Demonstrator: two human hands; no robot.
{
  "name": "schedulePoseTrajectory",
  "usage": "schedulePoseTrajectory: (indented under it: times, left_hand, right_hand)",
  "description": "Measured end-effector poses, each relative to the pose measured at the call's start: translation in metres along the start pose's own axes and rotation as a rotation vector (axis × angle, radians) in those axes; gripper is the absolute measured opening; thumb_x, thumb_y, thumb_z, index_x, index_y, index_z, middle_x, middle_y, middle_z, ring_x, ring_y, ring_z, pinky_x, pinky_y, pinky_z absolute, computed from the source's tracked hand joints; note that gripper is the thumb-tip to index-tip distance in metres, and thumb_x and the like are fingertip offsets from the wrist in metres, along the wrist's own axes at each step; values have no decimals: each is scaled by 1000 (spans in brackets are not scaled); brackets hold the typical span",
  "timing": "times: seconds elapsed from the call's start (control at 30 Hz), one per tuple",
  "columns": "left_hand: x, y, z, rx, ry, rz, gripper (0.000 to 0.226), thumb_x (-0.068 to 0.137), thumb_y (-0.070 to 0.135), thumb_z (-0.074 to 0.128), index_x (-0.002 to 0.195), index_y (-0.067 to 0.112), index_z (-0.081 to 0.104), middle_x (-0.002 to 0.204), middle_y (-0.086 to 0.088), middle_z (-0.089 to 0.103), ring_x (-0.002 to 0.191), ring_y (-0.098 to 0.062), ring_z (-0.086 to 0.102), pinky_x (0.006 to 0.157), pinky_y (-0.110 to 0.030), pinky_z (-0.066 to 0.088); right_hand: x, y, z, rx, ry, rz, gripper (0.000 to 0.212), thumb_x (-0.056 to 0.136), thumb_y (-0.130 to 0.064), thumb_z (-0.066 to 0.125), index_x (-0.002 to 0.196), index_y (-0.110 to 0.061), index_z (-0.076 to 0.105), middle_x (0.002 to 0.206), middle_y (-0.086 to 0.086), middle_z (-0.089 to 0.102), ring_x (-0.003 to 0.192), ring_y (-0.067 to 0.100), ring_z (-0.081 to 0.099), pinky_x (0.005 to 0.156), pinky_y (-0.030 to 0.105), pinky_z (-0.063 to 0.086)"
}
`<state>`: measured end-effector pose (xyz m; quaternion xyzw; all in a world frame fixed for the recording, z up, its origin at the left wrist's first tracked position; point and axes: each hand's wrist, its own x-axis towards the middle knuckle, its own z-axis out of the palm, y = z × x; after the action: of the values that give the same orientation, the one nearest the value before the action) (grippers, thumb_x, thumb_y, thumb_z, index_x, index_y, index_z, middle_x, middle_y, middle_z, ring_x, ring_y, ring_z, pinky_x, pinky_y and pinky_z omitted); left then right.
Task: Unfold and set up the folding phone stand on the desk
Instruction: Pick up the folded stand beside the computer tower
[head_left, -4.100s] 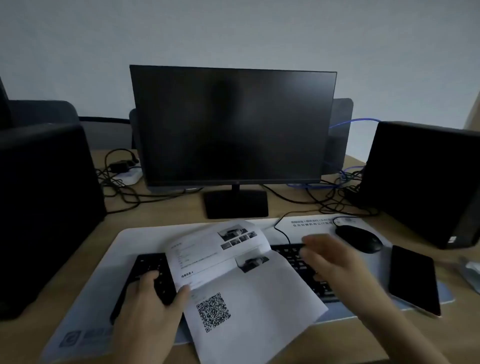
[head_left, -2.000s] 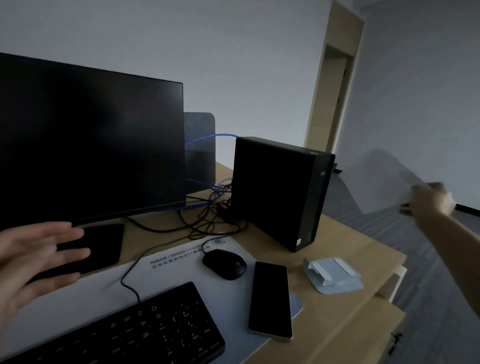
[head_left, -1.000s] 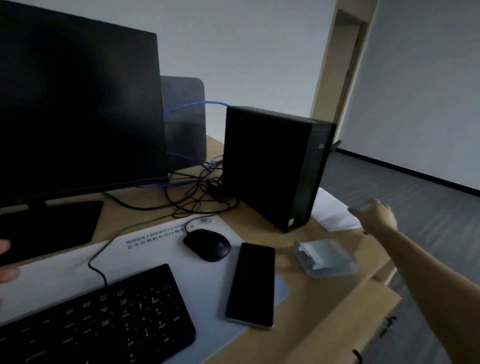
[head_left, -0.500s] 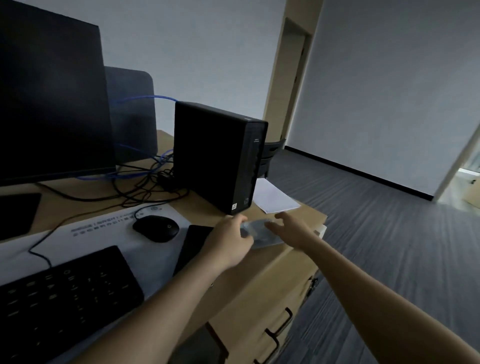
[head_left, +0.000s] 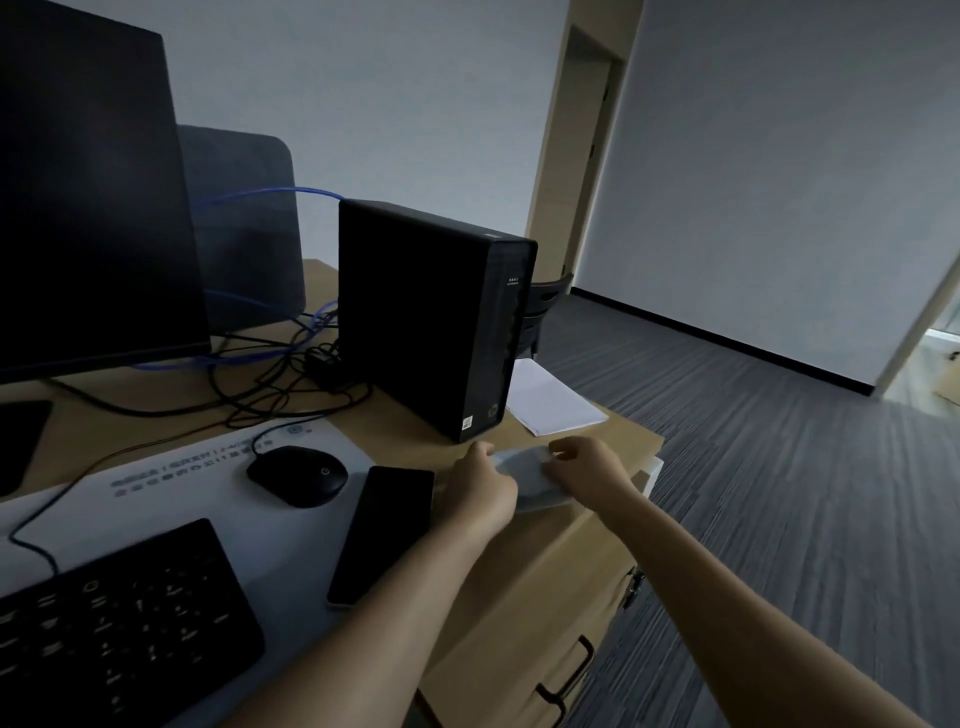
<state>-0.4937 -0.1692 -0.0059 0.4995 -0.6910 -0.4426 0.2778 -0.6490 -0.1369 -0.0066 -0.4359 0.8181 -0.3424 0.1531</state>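
Monitor (head_left: 88, 182) upper left, tower PC (head_left: 431, 317) centre with paper (head_left: 550, 400) to its right, mouse (head_left: 297, 474) then phone (head_left: 382, 535) on mat (head_left: 171, 493) lower left, keyboard (head_left: 114, 634) bottom left.

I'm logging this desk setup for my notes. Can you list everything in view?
monitor: 1, black, desk's back left
tower: 1, black, upright, right of the monitor
cables: several, black and blue, between monitor and tower
mouse: 1, black, on the mat
mat: 1, white, under keyboard and mouse
keyboard: 1, black, front left
phone: 1, black, flat, right of the mouse
paper: 1, white, right of the tower
stand: 1, pale grey, folded, desk's right edge
left hand: on the stand's left side
right hand: on its right side
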Motion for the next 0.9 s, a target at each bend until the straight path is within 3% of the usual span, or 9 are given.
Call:
schedulePoseTrajectory:
  times: [0.13, 0.23, 0.3, 0.4, 0.5, 0.57, 0.63, 0.73, 0.9]
  left_hand:
    - [0, 7, -12, -63, 36, 64, 50, 85, 10, 47, 132, 26, 44, 130, -7, 54, 108, -28, 56, 90, -37, 51]
    - [-3, 14, -28, -143, 54, 123, 52, 87, 8, 54, 135, 26, 42, 132, -6, 51, 97, -19, 50, 72, -27, 47]
    - [-7, 15, -45, -174, 68, 153, 56, 87, 8, 56, 137, 26, 40, 134, -7, 50, 96, -17, 49, 59, -20, 40]
    - [-21, 12, -84, -206, 115, 178, 58, 87, 8, 56, 139, 28, 38, 133, -7, 50, 92, -14, 53, 56, -17, 36]
    - [-42, 3, -132, -262, 160, 188, 60, 86, 7, 57, 137, 31, 38, 128, -4, 53, 89, -16, 65, 57, -22, 44]
    - [-61, -7, -169, -308, 197, 178, 60, 86, 4, 56, 137, 31, 39, 115, 0, 55, 68, -10, 71, 49, -19, 49]
    - [-81, -21, -208, -317, 268, 152, 60, 85, 3, 56, 136, 30, 40, 105, 3, 56, 57, -11, 70, 57, -19, 55]
    - [-112, -47, -270, -297, 388, 105, 60, 84, 1, 57, 136, 26, 42, 99, 5, 56, 64, -21, 71, 80, -39, 59]
    - [-163, -103, -376, -289, 560, 37, 57, 86, 1, 55, 137, 23, 42, 99, 7, 56, 54, -8, 68, 80, -37, 60]
  right_hand:
    - [-8, -8, -6, 119, 28, -6, 43, 85, -21, 67, 127, -13, 61, 111, 3, 67, 85, 18, 65, 65, 25, 53]
    - [-20, -23, -13, 186, 47, -45, 43, 88, -21, 66, 130, -13, 59, 91, -11, 62, 74, 6, 61, 47, 9, 44]
    - [-31, -40, -15, 242, 50, -85, 43, 89, -19, 66, 130, -13, 58, 86, -16, 59, 72, 3, 60, 42, 7, 42]
    - [-49, -74, -10, 322, 48, -159, 39, 87, -13, 67, 126, -8, 61, 84, -12, 62, 65, 6, 61, 41, 7, 42]
    - [-66, -110, 4, 391, -2, -244, 38, 85, -11, 69, 123, -6, 62, 90, -1, 65, 59, 10, 62, 42, 11, 44]
    - [-78, -139, 23, 419, -41, -296, 41, 84, -12, 71, 124, -6, 62, 90, -2, 64, 50, 5, 63, 44, 14, 47]
    - [-92, -171, 50, 455, -90, -330, 44, 82, -10, 73, 124, -5, 61, 85, -4, 63, 44, 3, 62, 44, 18, 49]
    - [-119, -224, 98, 468, -164, -395, 36, 80, -8, 74, 115, -4, 65, 76, -6, 64, 46, 9, 63, 47, 26, 55]
    - [-176, -315, 176, 515, -414, -449, 32, 81, -8, 73, 112, -7, 65, 92, 5, 66, 58, 21, 64, 49, 29, 54]
